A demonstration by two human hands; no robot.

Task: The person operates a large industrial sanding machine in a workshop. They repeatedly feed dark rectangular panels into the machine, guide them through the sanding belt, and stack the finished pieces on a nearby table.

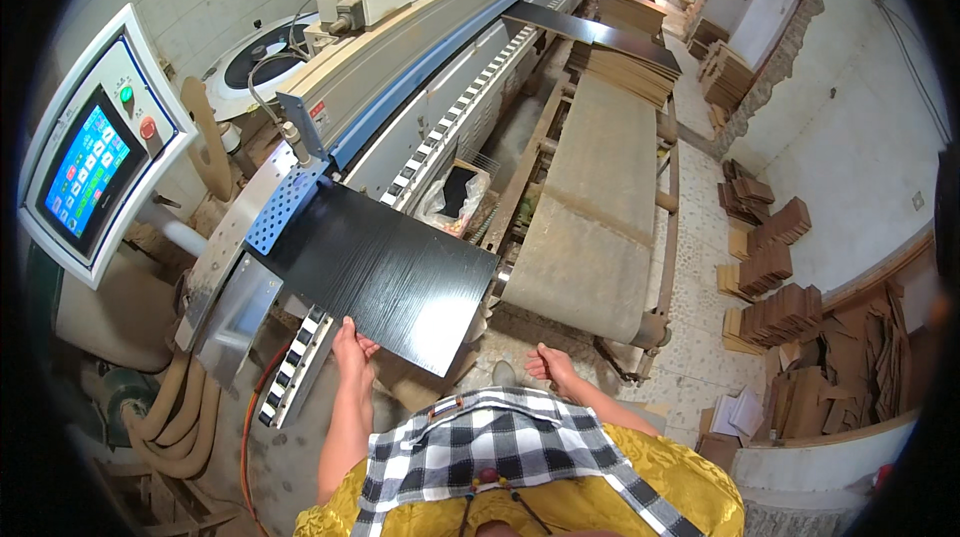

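A black wood-grain panel (pixel 380 267) lies flat, its far left end at the blue perforated guide plate (pixel 285 207) of a long machine. My left hand (pixel 353 347) is at the panel's near edge, thumb along the border and the other fingers curled against it, partly hidden. My right hand (pixel 552 364) hangs to the right of the panel, apart from it. Its fingers are loosely bent with nothing in them.
A control screen (pixel 90 169) with green and red buttons stands at left. A conveyor belt (pixel 585 227) runs alongside the machine (pixel 440 67), with stacked boards (pixel 628 72) at its far end. Brown panel stacks (pixel 780 312) line the right wall. Hoses (pixel 180 427) lie lower left.
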